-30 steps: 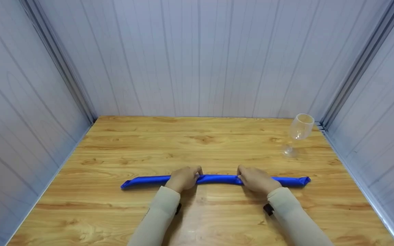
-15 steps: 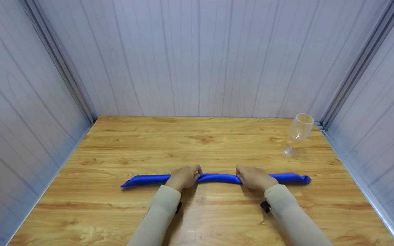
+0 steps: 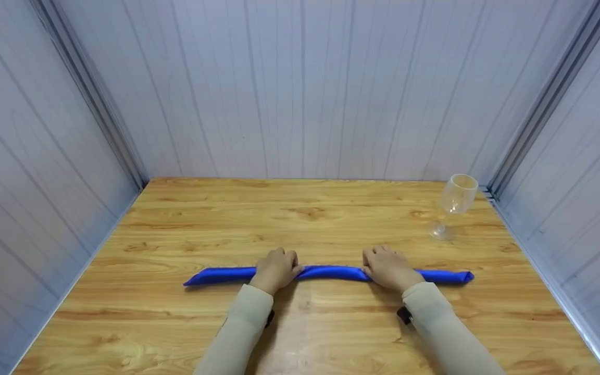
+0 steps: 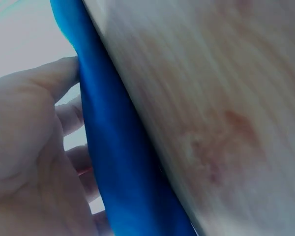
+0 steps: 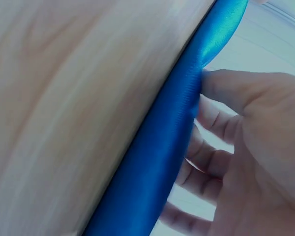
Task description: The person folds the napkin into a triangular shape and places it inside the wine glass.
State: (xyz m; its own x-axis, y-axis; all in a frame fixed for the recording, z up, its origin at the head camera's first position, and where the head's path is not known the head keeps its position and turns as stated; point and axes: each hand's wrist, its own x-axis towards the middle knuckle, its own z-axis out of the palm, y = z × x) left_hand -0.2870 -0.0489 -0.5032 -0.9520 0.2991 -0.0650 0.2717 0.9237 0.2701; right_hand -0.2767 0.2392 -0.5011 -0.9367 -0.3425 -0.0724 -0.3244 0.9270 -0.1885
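Observation:
A shiny blue cloth (image 3: pixel 333 272), rolled into a long narrow tube, lies crosswise on the wooden table. Its left end tapers to a point, while the right end shows folded layers. My left hand (image 3: pixel 275 270) holds the roll left of its middle, thumb (image 4: pixel 66 73) on the near side and fingers over the far side. My right hand (image 3: pixel 387 268) holds it right of the middle in the same way, its thumb (image 5: pixel 223 88) against the fabric and the fingers bent behind it. Between the hands the roll bows slightly away from me. The fingertips are hidden by the cloth in both wrist views.
A clear stemmed wine glass (image 3: pixel 458 195) stands upright near the table's back right corner. Pale panelled walls (image 3: pixel 300 94) enclose the table (image 3: pixel 305 213) at the back and both sides.
The fingers of both hands have shifted from a pinch at the roll to reaching farther over it. The cloth has hardly moved, and the glass stays where it was.

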